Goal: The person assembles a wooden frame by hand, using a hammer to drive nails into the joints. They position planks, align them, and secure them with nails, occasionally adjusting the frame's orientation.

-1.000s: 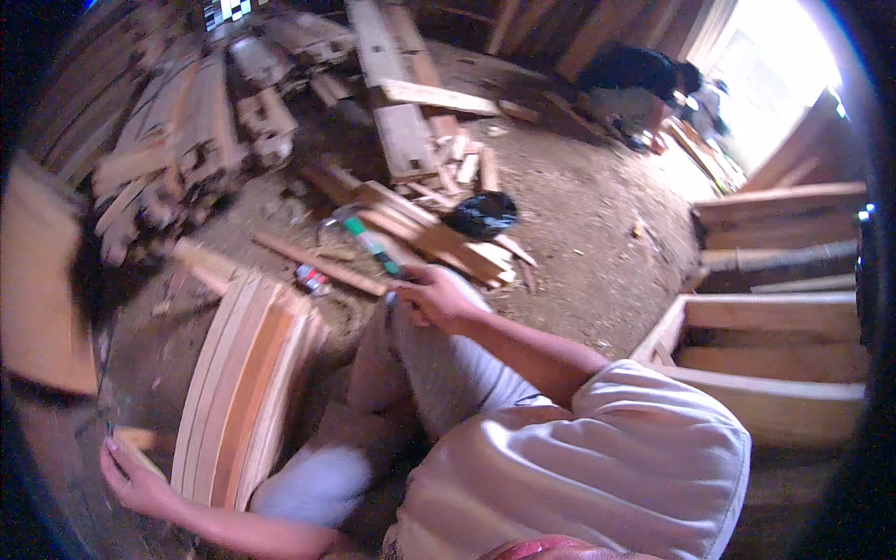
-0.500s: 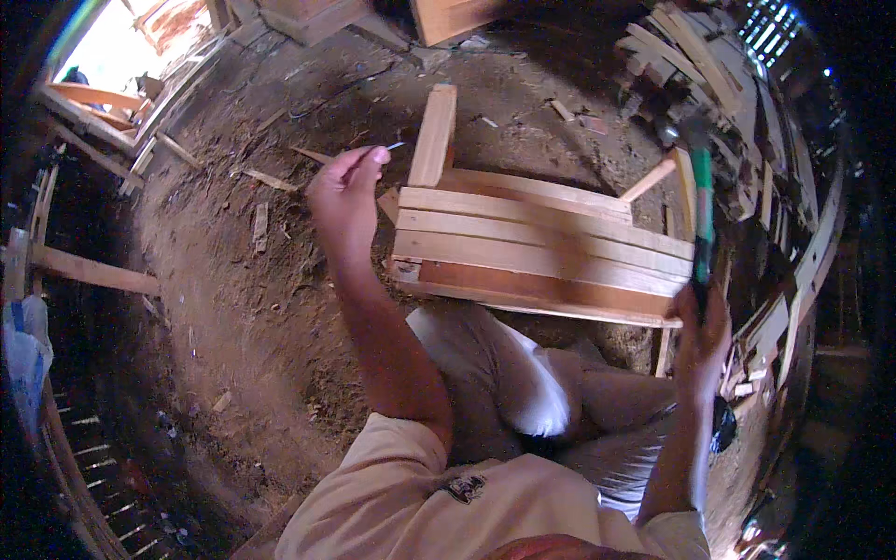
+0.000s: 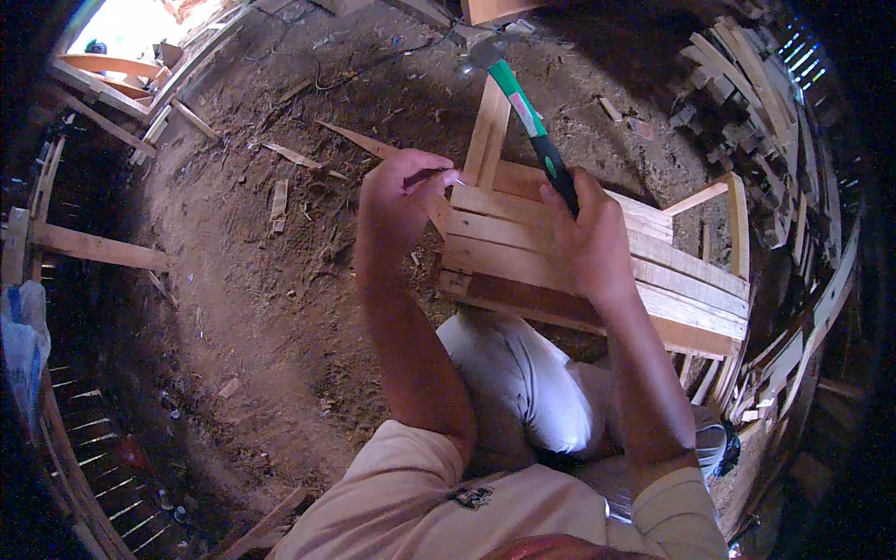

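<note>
Here's the left grip (image 3: 406,194), fingertips pinched around a thin, shiny sliver that looks like a metal nail (image 3: 458,181), right beside the left end of the pale wooden slats (image 3: 691,266); whether its tip touches the wood is too small to tell. Over on the other side, the right grip (image 3: 595,238) wraps firmly around the black end of a green-and-black-handled hammer with a metal head (image 3: 523,105), that head angled up and away, apart from the nail. The slatted piece sits just beyond the bent knee (image 3: 499,359), above the brown dirt floor (image 3: 280,327), a squared wooden upright (image 3: 487,135) rising at its left end. To do this well, I'd say: stand the nail square to the slat, in from the end so the wood doesn't split, pinch it high, start with light taps, and get those fingertips clear before any full swing.
</note>
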The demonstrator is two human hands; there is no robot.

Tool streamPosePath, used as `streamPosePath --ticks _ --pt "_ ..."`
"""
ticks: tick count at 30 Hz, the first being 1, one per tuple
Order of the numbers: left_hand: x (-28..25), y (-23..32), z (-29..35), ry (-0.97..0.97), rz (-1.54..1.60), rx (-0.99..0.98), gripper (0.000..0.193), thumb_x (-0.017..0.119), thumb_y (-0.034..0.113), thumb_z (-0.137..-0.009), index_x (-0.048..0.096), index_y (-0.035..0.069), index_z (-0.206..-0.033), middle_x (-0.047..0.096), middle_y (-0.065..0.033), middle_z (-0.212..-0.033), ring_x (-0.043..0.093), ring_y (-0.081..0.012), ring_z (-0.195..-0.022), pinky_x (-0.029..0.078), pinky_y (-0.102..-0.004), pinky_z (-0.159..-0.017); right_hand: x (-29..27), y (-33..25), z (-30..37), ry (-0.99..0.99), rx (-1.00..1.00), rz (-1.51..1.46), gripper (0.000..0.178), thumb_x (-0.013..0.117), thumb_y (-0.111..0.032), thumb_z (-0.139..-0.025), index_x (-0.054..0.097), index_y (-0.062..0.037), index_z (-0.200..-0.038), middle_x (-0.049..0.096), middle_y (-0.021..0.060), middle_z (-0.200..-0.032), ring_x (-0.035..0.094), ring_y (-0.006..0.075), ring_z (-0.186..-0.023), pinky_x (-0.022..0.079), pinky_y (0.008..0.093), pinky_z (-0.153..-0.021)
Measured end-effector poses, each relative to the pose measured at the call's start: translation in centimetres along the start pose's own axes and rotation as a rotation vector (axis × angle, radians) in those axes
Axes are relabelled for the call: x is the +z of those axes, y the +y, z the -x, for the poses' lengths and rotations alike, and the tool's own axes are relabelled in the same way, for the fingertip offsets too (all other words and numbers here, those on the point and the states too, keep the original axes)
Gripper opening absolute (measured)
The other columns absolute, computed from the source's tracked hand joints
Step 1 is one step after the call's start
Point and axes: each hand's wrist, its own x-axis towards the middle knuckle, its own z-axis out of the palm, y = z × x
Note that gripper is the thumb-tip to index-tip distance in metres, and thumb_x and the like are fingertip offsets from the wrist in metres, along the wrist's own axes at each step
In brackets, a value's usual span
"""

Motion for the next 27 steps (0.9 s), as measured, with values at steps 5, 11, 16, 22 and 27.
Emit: streamPosePath --ticks 5,11,16,22,27 --pt "0.9 1.2 -0.2 0.055 0.095 -0.036 0.029 0.077 0.008 -0.086 0.066 -0.001 -0.111 0.074 -0.0121 -0.099 0.072 -0.0183 -0.092 0.057 -0.032 -0.08 0.3 -1.0 0.1 -0.016 0.09 -0.015 0.029 0.066 -0.023 -0.097 0.059 0.0054 -0.102 0.065 0.0339 -0.089 0.064 0.0527 -0.085 0.05 0.0546 -0.071" --pt "1.5 0.8 -0.3 0.009 0.105 -0.064 0.025 0.077 0.007 -0.085 0.067 -0.002 -0.106 0.074 -0.0113 -0.096 0.072 -0.0176 -0.09 0.057 -0.0303 -0.078 1.0 0.5 0.5 0.044 0.022 -0.037 0.027 0.065 -0.021 -0.097 0.062 0.0037 -0.107 0.068 0.0294 -0.089 0.067 0.0471 -0.083 0.051 0.0502 -0.07" --pt "1.0 1.0 -0.1 -0.026 0.065 -0.065 0.017 0.076 0.006 -0.086 0.068 -0.002 -0.099 0.074 -0.0101 -0.089 0.072 -0.0168 -0.088 0.056 -0.0287 -0.077 1.0 -0.1 0.7 0.065 0.011 0.005 0.021 0.065 -0.019 -0.098 0.064 0.0006 -0.103 0.07 0.0221 -0.084 0.07 0.0392 -0.075 0.051 0.0431 -0.066" --pt "1.1 1.4 -0.1 -0.032 -0.041 -0.008 0.013 0.075 0.008 -0.087 0.069 -0.001 -0.095 0.074 -0.0098 -0.089 0.073 -0.0182 -0.089 0.054 -0.0297 -0.075 1.1 -0.4 0.8 0.08 0.043 0.008 0.024 0.066 -0.022 -0.098 0.063 0.0006 -0.102 0.066 0.0232 -0.079 0.067 0.0417 -0.072 0.049 0.0452 -0.063" --pt "1.1 1.3 -0.4 -0.057 -0.139 0.032 0.017 0.078 0.014 -0.085 0.072 0.001 -0.096 0.074 -0.0078 -0.09 0.07 -0.0174 -0.085 0.054 -0.0309 -0.076 1.3 0.1 0.9 0.086 0.016 0.036 0.025 0.066 -0.024 -0.098 0.062 0.0003 -0.101 0.065 0.0232 -0.077 0.066 0.0417 -0.071 0.048 0.0459 -0.063"
